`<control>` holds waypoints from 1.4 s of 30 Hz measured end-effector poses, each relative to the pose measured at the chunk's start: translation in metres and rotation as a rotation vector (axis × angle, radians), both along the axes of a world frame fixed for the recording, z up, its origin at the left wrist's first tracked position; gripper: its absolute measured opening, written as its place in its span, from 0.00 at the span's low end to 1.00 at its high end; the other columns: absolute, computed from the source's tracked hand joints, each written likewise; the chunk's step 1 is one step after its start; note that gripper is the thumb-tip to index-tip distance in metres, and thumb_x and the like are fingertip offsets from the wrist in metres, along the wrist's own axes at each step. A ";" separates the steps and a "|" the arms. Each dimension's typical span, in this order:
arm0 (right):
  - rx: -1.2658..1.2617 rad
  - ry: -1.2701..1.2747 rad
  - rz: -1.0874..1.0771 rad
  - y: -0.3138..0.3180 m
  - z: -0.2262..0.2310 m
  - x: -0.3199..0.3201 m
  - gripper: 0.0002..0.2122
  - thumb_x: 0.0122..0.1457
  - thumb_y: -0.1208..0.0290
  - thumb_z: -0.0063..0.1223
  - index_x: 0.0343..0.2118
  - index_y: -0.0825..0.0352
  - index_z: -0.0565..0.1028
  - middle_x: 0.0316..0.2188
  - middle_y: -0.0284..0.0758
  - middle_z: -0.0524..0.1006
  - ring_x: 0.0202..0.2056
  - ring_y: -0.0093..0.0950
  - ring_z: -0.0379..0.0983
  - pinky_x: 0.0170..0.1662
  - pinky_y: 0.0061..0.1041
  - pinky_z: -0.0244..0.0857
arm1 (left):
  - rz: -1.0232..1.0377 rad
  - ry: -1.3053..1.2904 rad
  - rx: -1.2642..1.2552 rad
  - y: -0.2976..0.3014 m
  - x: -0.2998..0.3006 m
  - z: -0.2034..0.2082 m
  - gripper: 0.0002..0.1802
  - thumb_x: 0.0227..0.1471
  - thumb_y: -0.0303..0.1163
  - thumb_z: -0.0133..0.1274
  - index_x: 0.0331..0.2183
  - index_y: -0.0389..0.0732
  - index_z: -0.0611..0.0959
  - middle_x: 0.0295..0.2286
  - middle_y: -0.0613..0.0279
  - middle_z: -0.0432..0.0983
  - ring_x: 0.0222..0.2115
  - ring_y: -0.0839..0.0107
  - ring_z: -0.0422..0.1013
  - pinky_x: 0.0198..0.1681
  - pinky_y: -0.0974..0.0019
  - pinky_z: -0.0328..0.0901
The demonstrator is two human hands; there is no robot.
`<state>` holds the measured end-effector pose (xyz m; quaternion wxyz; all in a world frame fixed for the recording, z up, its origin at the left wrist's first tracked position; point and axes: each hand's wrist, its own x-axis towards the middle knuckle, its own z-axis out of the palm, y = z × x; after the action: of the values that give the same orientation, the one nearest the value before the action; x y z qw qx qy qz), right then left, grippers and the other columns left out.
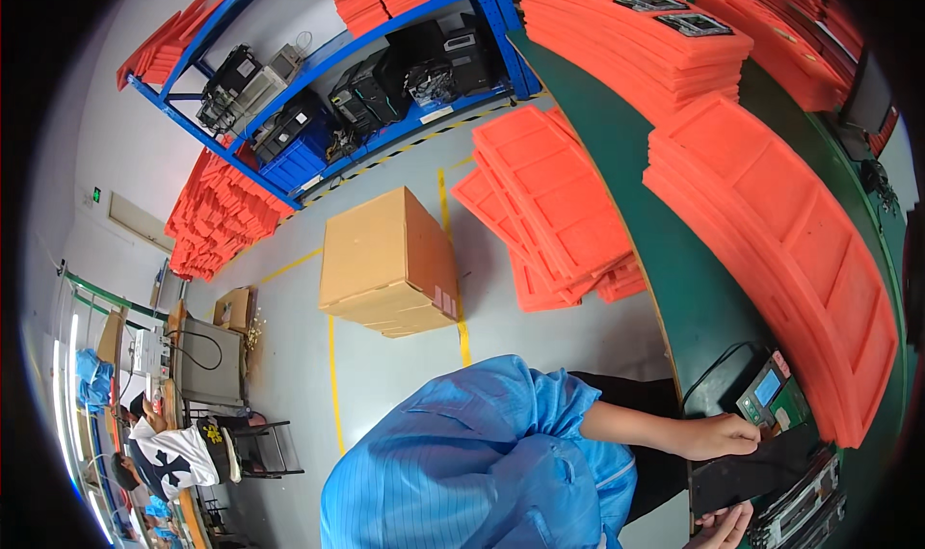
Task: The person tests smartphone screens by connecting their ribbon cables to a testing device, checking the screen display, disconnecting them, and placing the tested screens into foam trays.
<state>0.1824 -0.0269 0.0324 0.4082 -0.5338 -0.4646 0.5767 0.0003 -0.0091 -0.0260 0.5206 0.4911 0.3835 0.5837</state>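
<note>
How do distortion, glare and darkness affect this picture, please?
Head view: fisheye distortion bows the green workbench and red trays; same view, white strips glare at far left; there too, the rim fades to black, and the black flat piece shows little surface detail.

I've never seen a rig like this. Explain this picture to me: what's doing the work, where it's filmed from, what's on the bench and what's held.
There is no machine arm here: a person in a blue garment works bare-handed. The one picture comes from a wide fisheye camera on that person's head, so straight edges look bent.

The left hand grips a black flat piece by its upper edge. The right hand is at the lower edge; whether it grips is unclear.

On the green workbench are stacked orange-red foam trays, a small device with a screen and, near the hands, some metal-framed parts. A cardboard box stands on the floor.
</note>
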 end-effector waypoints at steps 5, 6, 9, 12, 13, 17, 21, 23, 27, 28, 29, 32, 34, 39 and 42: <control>-0.020 0.027 0.035 0.000 -0.001 0.001 0.09 0.62 0.67 0.52 0.41 0.66 0.73 0.25 0.29 0.70 0.26 0.21 0.63 0.30 0.21 0.61 | 0.026 -0.036 0.029 0.001 0.001 -0.005 0.17 0.63 0.39 0.42 0.36 0.32 0.75 0.26 0.66 0.70 0.30 0.80 0.63 0.36 0.70 0.61; -0.017 0.035 0.021 0.000 0.000 -0.001 0.09 0.62 0.67 0.52 0.40 0.66 0.72 0.25 0.29 0.70 0.26 0.21 0.63 0.30 0.20 0.60 | 0.025 -0.036 0.028 0.000 -0.001 -0.003 0.17 0.63 0.39 0.42 0.36 0.32 0.75 0.26 0.66 0.70 0.30 0.80 0.63 0.36 0.70 0.61; -0.009 0.062 -0.003 0.000 0.001 -0.004 0.08 0.63 0.67 0.52 0.39 0.66 0.72 0.25 0.29 0.70 0.26 0.20 0.63 0.29 0.20 0.60 | -0.040 -0.045 -0.035 -0.002 -0.004 0.003 0.17 0.63 0.39 0.42 0.36 0.32 0.75 0.26 0.66 0.70 0.30 0.81 0.63 0.36 0.71 0.60; -0.013 0.088 -0.009 0.000 0.002 -0.004 0.08 0.63 0.67 0.51 0.39 0.66 0.72 0.26 0.29 0.70 0.26 0.20 0.63 0.29 0.20 0.60 | -0.044 -0.061 -0.009 -0.003 -0.006 0.004 0.17 0.63 0.38 0.43 0.35 0.31 0.74 0.25 0.66 0.69 0.30 0.81 0.63 0.35 0.71 0.60; -0.023 0.098 -0.003 0.000 0.002 -0.005 0.09 0.64 0.66 0.50 0.40 0.67 0.72 0.26 0.29 0.70 0.26 0.20 0.63 0.29 0.20 0.60 | -0.043 -0.062 -0.018 -0.003 -0.007 0.005 0.17 0.62 0.38 0.43 0.35 0.30 0.74 0.25 0.66 0.69 0.30 0.81 0.63 0.35 0.71 0.60; -0.022 0.080 0.011 0.001 0.005 -0.005 0.09 0.64 0.66 0.50 0.40 0.67 0.72 0.26 0.29 0.70 0.26 0.20 0.63 0.30 0.20 0.60 | -0.051 -0.044 -0.030 -0.001 -0.006 0.001 0.17 0.62 0.37 0.44 0.35 0.30 0.75 0.25 0.65 0.70 0.30 0.81 0.63 0.35 0.71 0.60; -0.012 0.074 -0.006 0.000 0.003 0.004 0.10 0.64 0.66 0.49 0.41 0.68 0.72 0.27 0.30 0.70 0.26 0.20 0.63 0.30 0.20 0.60 | -0.091 -0.069 -0.033 0.001 0.001 0.001 0.17 0.62 0.37 0.44 0.35 0.30 0.75 0.26 0.65 0.70 0.30 0.80 0.64 0.36 0.71 0.61; -0.002 0.063 -0.043 -0.002 0.006 0.006 0.10 0.64 0.66 0.49 0.41 0.68 0.72 0.27 0.30 0.71 0.27 0.20 0.63 0.30 0.20 0.61 | -0.100 -0.073 -0.039 0.001 0.005 0.005 0.16 0.62 0.36 0.44 0.35 0.30 0.76 0.27 0.65 0.71 0.31 0.81 0.64 0.36 0.71 0.61; 0.065 0.096 0.018 0.006 -0.032 0.019 0.14 0.66 0.67 0.43 0.50 0.72 0.66 0.22 0.27 0.67 0.19 0.15 0.60 0.21 0.15 0.57 | -0.160 -0.118 -0.069 -0.004 -0.006 -0.003 0.18 0.62 0.38 0.45 0.40 0.30 0.77 0.33 0.64 0.75 0.37 0.80 0.67 0.41 0.71 0.64; 0.047 0.085 0.110 0.010 -0.033 0.020 0.13 0.66 0.70 0.43 0.49 0.73 0.66 0.21 0.28 0.68 0.20 0.15 0.62 0.23 0.15 0.58 | -0.184 -0.159 -0.063 -0.007 -0.013 -0.001 0.18 0.62 0.38 0.45 0.42 0.30 0.77 0.34 0.63 0.76 0.39 0.79 0.68 0.42 0.70 0.64; 0.079 0.128 0.108 0.011 -0.036 0.018 0.12 0.65 0.71 0.45 0.47 0.73 0.67 0.22 0.29 0.70 0.21 0.16 0.64 0.24 0.15 0.59 | -0.157 -0.155 -0.111 -0.011 -0.016 0.004 0.19 0.63 0.37 0.43 0.45 0.31 0.76 0.37 0.62 0.76 0.41 0.78 0.68 0.44 0.70 0.65; 0.092 0.145 0.221 0.013 -0.020 0.006 0.16 0.57 0.78 0.52 0.48 0.74 0.67 0.33 0.34 0.76 0.28 0.20 0.71 0.29 0.18 0.66 | -0.158 -0.110 -0.192 -0.013 -0.024 0.014 0.18 0.64 0.34 0.41 0.47 0.31 0.75 0.41 0.62 0.75 0.42 0.77 0.69 0.45 0.71 0.64; 0.056 0.187 0.192 0.011 -0.017 0.002 0.25 0.51 0.83 0.57 0.53 0.73 0.64 0.42 0.36 0.73 0.38 0.22 0.71 0.36 0.19 0.69 | -0.196 -0.094 -0.226 -0.012 -0.027 0.016 0.18 0.63 0.34 0.42 0.48 0.31 0.74 0.41 0.61 0.75 0.42 0.77 0.69 0.45 0.72 0.64; 0.159 0.133 0.182 0.015 -0.008 0.001 0.36 0.46 0.85 0.62 0.58 0.71 0.57 0.46 0.38 0.70 0.40 0.23 0.70 0.39 0.19 0.68 | -0.240 -0.145 -0.309 -0.008 -0.023 0.018 0.17 0.64 0.33 0.41 0.47 0.31 0.74 0.39 0.63 0.74 0.42 0.79 0.68 0.47 0.73 0.62; 0.187 0.083 0.196 0.014 -0.007 0.002 0.39 0.45 0.83 0.64 0.60 0.71 0.54 0.48 0.39 0.69 0.43 0.24 0.71 0.40 0.21 0.69 | -0.242 -0.121 -0.305 -0.004 -0.019 0.017 0.17 0.64 0.33 0.41 0.47 0.31 0.74 0.39 0.63 0.74 0.42 0.79 0.68 0.46 0.74 0.62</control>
<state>0.1845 -0.0127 0.0251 0.4169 -0.4212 -0.5487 0.5897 -0.0184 -0.0131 -0.0094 0.6774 0.4129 0.3739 0.4804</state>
